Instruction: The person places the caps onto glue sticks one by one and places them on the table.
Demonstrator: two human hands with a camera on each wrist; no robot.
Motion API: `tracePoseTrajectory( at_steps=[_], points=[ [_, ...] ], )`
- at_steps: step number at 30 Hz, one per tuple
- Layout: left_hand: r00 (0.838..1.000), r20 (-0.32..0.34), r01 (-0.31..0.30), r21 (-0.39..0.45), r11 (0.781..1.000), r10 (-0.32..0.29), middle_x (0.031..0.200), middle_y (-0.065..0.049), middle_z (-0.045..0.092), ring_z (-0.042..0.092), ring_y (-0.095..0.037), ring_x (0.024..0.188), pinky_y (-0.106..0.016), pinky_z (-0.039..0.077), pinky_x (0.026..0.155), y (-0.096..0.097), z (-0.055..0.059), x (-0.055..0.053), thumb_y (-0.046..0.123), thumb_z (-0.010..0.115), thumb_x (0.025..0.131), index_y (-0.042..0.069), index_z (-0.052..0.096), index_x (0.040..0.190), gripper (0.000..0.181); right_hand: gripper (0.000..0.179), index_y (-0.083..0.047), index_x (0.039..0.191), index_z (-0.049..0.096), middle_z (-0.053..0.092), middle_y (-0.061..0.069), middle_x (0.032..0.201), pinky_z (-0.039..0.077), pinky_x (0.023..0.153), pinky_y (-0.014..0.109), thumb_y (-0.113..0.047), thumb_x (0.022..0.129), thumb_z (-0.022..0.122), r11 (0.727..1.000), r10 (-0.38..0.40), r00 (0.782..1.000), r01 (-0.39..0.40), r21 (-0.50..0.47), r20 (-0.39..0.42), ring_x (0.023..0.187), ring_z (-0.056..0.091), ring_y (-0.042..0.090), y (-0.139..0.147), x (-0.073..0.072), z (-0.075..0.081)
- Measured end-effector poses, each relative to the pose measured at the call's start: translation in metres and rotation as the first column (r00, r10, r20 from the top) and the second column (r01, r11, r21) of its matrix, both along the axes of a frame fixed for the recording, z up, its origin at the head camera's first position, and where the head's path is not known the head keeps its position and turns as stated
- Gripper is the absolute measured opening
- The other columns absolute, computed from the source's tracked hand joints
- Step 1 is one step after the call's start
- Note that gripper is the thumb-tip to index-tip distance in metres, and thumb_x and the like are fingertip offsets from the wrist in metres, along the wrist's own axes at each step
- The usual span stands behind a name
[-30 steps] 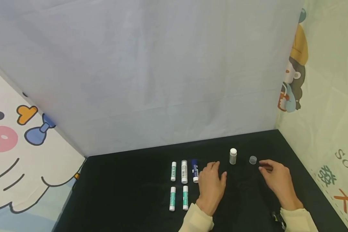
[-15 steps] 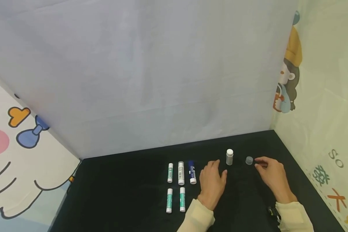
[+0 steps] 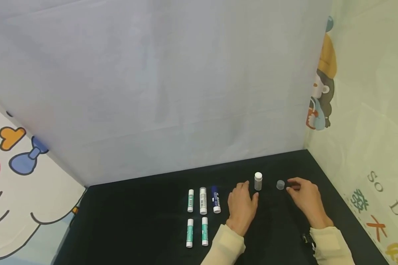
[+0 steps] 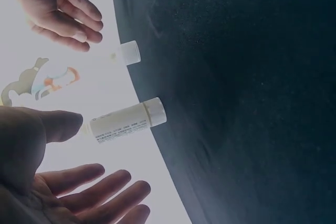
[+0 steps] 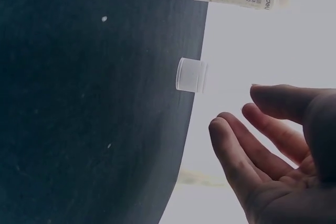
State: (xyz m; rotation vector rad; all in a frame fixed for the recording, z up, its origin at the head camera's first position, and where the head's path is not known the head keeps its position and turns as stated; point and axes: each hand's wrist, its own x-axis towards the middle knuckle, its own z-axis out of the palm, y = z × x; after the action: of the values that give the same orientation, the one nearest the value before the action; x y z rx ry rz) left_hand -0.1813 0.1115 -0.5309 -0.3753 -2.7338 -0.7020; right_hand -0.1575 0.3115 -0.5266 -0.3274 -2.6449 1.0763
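An uncapped glue stick (image 3: 258,182) stands upright on the black table, its clear body topped by white glue. Just to its left is my left hand (image 3: 242,209), apart from it, with thumb and fingers spread. In the left wrist view the glue stick (image 4: 126,120) shows beyond the thumb and fingers, untouched. A small translucent cap (image 3: 280,184) rests to the right of the glue stick. My right hand (image 3: 306,198) is beside the cap, fingers bent loosely with nothing between them. The right wrist view has the cap (image 5: 190,75) a short way from the fingertips.
Left of my left hand lie several capped glue sticks in two rows: a white one (image 3: 203,201), a blue one (image 3: 216,199) and green ones such as this glue stick (image 3: 189,233). A grey cloth wall (image 3: 172,92) stands behind, a printed curtain (image 3: 358,147) on the right.
The head view has shifted, so the table things appear farther left and slightly lower. My left hand is slightly closer to the standing glue stick. My right hand stays beside the cap.
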Motion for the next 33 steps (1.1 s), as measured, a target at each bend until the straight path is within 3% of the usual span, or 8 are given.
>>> tracePoseTrajectory(
  at_steps=[14,23,33],
  points=[
    [1.000,0.012,-0.016,0.007,1.000,0.016,0.115,-0.013,0.075,0.074,-0.029,0.102,-0.043,0.058,0.088,0.015,-0.008,-0.012,0.026,0.084,0.091,0.001,0.072,0.126,0.044,0.036,0.011,0.122,0.068,0.069,0.037,0.120,0.058,0.083,0.060,0.003,0.088,0.077,1.000,0.021,0.998,-0.022,0.013,0.063,0.108,0.070,0.052,-0.006,-0.012,-0.001],
    [0.997,0.068,-0.040,0.133,0.990,0.031,0.111,-0.015,0.074,0.074,-0.032,0.100,-0.045,0.059,0.086,0.026,-0.014,-0.021,0.024,0.086,0.089,-0.001,0.069,0.126,0.047,0.037,0.012,0.123,0.067,0.068,0.036,0.123,0.058,0.086,0.060,0.005,0.088,0.078,0.999,0.042,0.996,-0.044,0.021,0.085,0.109,0.069,0.051,-0.007,-0.016,-0.004],
    [0.997,0.071,-0.027,0.221,0.975,0.011,0.110,-0.017,0.075,0.075,-0.035,0.099,-0.046,0.060,0.085,0.034,-0.023,-0.031,0.020,0.086,0.090,-0.002,0.070,0.124,0.044,0.037,0.013,0.122,0.068,0.069,0.036,0.119,0.058,0.087,0.060,0.006,0.087,0.078,0.998,0.060,0.995,-0.062,0.033,0.074,0.107,0.070,0.051,-0.008,-0.021,-0.009]
  ],
)
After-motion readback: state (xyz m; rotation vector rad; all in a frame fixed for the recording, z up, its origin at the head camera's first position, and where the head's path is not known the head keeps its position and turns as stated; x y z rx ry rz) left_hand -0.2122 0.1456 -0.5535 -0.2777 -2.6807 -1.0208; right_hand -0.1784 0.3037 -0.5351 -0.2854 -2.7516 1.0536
